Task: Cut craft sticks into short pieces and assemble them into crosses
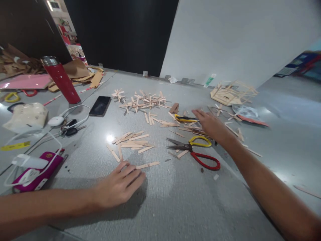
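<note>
My left hand [122, 184] rests low on the table with bent, slightly parted fingers. Its fingertips are beside a loose craft stick [150, 164] and the near end of a pile of craft sticks [134, 144]; whether they touch is unclear. My right hand [208, 124] reaches over the right side, fingers stretched out, beside a yellow-and-black utility knife [185, 118]. Below that hand, scissors [189, 147] with one yellow and one red handle lie with blades slightly apart. Under the right hand, more sticks are partly hidden.
Star-shaped stick pieces [145, 100] lie at the back, and a stick frame [232, 93] stands back right. To the left are a phone [100, 106], a red bottle [61, 80], keys [71, 127], a magenta power bank [40, 170] with white cables, and cardboard [76, 68].
</note>
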### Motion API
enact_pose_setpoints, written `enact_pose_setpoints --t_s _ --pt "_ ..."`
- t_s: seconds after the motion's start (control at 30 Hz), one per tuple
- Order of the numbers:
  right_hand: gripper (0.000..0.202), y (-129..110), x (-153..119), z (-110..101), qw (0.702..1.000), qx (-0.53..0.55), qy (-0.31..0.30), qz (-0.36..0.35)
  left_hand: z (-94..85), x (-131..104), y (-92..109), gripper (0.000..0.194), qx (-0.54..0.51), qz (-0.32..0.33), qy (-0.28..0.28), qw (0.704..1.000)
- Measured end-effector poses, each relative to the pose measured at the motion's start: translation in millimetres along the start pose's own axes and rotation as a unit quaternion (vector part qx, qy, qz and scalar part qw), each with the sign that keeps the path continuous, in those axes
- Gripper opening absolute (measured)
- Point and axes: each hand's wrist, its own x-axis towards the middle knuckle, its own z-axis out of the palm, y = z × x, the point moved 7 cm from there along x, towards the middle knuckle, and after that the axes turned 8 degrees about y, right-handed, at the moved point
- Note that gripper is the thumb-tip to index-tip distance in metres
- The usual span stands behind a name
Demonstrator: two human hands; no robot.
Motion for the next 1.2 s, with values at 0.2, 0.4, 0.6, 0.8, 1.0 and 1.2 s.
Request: enact_pose_setpoints --t_s 0.2,0.4,0.6,0.8,1.0,1.2 --pt "0.038 -14.5 6.5 2.4 0.997 0.007 0.014 -0.070 -2.4 3.2 -0.1 0.024 0.001 0.000 -0.016 1.000" --pt "0.033 -4.6 5.8 -23.3 0.998 0.012 0.065 0.023 0.5 0.5 0.3 0.026 0.018 -0.008 -0.021 1.000" --pt "0.015 -6.0 3.0 -43.6 0.986 0.099 0.108 0.078 1.8 5.9 -0.9 0.026 -0.001 -0.013 -0.044 0.999" --pt "0.019 3.3 -5.3 -66.9 0.923 0.265 0.199 0.194 0.0 9.5 -2.4 0.023 -0.045 -0.010 -0.031 0.998" --pt "0.031 -29.1 -17.8 -100.3 0.834 0.482 0.194 0.187 5.9 5.3 0.8 0.025 -0.055 -0.014 0.002 0.998" --pt "0.036 -117.1 -66.3 -113.7 0.770 0.632 0.054 0.071 15.7 0.4 -3.8 0.029 -0.023 -0.052 -0.055 0.997"
